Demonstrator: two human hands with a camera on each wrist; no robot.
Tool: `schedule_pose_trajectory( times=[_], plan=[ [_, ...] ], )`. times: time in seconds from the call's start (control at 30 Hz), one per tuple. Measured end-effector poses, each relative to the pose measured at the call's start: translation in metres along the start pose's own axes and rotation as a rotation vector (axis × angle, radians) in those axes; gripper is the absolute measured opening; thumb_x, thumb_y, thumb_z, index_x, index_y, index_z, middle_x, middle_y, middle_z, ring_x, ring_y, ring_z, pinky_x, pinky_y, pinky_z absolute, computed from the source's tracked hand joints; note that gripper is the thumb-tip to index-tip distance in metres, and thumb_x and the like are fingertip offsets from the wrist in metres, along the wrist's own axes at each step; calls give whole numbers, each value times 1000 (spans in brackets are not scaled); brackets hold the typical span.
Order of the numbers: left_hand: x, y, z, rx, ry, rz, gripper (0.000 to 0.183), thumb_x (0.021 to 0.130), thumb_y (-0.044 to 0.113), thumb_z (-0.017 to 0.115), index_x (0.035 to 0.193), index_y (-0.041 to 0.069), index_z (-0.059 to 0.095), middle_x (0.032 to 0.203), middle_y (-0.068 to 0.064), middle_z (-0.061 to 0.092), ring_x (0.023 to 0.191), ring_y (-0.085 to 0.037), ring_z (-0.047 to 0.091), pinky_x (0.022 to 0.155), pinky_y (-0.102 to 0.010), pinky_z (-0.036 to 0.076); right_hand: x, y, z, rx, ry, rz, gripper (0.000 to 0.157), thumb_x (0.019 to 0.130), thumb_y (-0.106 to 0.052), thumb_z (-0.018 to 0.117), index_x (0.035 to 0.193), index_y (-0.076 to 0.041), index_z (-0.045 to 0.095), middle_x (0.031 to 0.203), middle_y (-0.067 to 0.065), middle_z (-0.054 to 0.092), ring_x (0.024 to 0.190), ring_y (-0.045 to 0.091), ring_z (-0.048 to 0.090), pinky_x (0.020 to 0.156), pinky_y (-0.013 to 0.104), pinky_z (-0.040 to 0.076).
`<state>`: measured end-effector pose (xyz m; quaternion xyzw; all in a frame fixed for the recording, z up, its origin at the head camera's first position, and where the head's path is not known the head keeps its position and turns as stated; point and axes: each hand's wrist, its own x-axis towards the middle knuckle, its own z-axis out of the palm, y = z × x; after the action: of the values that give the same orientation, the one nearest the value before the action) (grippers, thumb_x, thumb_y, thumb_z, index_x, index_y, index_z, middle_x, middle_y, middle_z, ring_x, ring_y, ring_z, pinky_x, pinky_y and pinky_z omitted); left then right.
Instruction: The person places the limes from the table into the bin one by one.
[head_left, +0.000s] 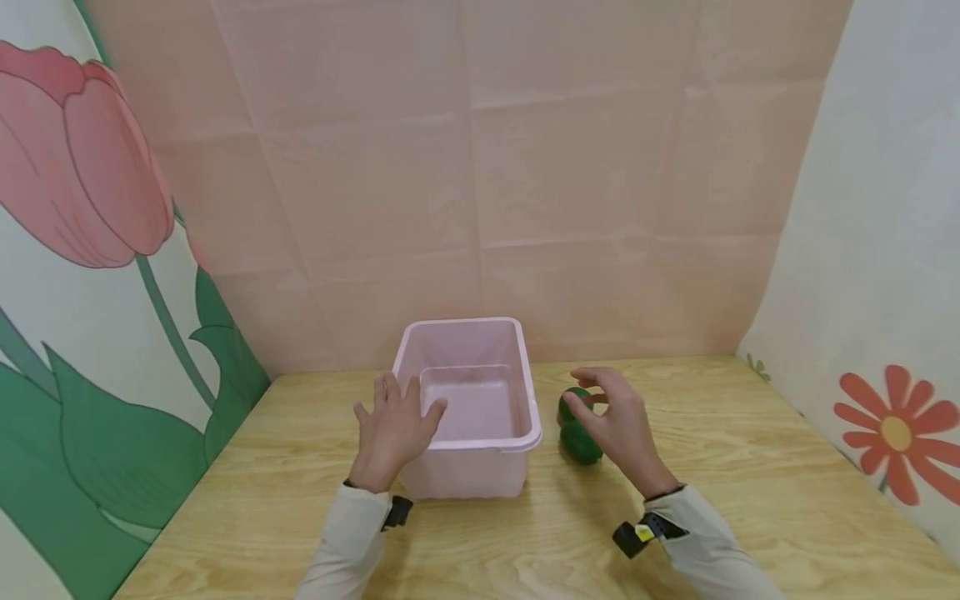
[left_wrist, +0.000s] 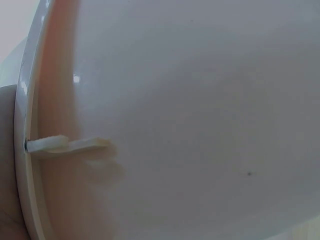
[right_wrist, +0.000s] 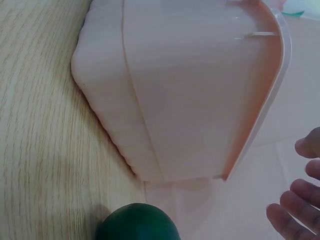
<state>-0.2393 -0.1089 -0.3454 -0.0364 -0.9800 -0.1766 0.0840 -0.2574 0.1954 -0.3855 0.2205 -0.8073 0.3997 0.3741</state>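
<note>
2 green objs (head_left: 582, 444), R of ctr, by loose-fingered R hand (head_left: 617, 421). 1 bare-floored pink bin (head_left: 468, 473), lower ctr, by splayed L hand (head_left: 393, 432)

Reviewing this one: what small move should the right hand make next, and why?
The right hand should probably ease down and close on the farther green item: in the head view its curved fingers are right by that item, while the right wrist view shows fingers apart, gripping nothing.
</note>
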Motion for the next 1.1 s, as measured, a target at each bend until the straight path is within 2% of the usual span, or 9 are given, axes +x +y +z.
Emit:
schedule_pose_trajectory(
  times=[0.17, 0.37, 0.53, 0.73, 0.8, 0.93, 1.1],
  plan=[
    [0, 0, 0, -4, -3, 1, 71, 102, 54, 44, 153, 4, 39, 159, -34, 18, 149, -47, 9, 106, -79, 6, 0, 1, 0, -5, 1, -3, 29, 83, 0, 80, 109, 1, 68, 106, 15, 68, 94, 27, 65, 69, 46, 59],
    [-1, 0, 0, 1, -12, -4, 70, 103, 53, 44, 153, 5, 38, 159, -33, 18, 149, -47, 9, 107, -78, 7, -1, 3, 0, -15, 2, -4, 29, 82, 0, 80, 109, 1, 69, 105, 15, 69, 93, 29, 65, 69, 40, 59],
    [-1, 0, 0, 3, -4, -1, 70, 102, 53, 44, 153, 5, 39, 159, -34, 18, 149, -47, 9, 107, -78, 8, -1, 3, 0, -19, -1, 1, 28, 83, -1, 80, 109, 0, 68, 106, 14, 68, 94, 30, 66, 70, 44, 59],
    [0, 0, 0, 12, 5, 5, 71, 102, 54, 43, 153, 4, 39, 158, -34, 18, 149, -46, 10, 106, -79, 10, -1, 5, 0, -34, -10, 6, 26, 85, -3, 79, 109, -1, 69, 106, 12, 68, 95, 29, 65, 71, 33, 59],
    [0, 0, 0, 8, 6, 5, 71, 102, 54, 44, 153, 4, 39, 158, -34, 18, 150, -46, 10, 106, -79, 9, -1, 5, -1, -34, -13, 7, 26, 85, -3, 79, 109, -1, 69, 106, 13, 68, 95, 31, 65, 71, 36, 59],
    [0, 0, 0, 14, 8, 5, 70, 102, 54, 44, 153, 5, 39, 158, -34, 19, 150, -46, 10, 106, -79, 10, -2, 7, 0, -33, -19, 2, 27, 84, -2, 79, 108, 1, 68, 105, 14, 68, 95, 34, 65, 71, 47, 59],
    [1, -1, 1, 17, 8, 5, 70, 102, 54, 44, 152, 5, 40, 158, -34, 19, 149, -46, 11, 106, -79, 11, -3, 9, 1, -37, -25, 2, 27, 84, -2, 79, 109, 1, 68, 106, 15, 68, 96, 34, 65, 71, 49, 58]
  ],
)
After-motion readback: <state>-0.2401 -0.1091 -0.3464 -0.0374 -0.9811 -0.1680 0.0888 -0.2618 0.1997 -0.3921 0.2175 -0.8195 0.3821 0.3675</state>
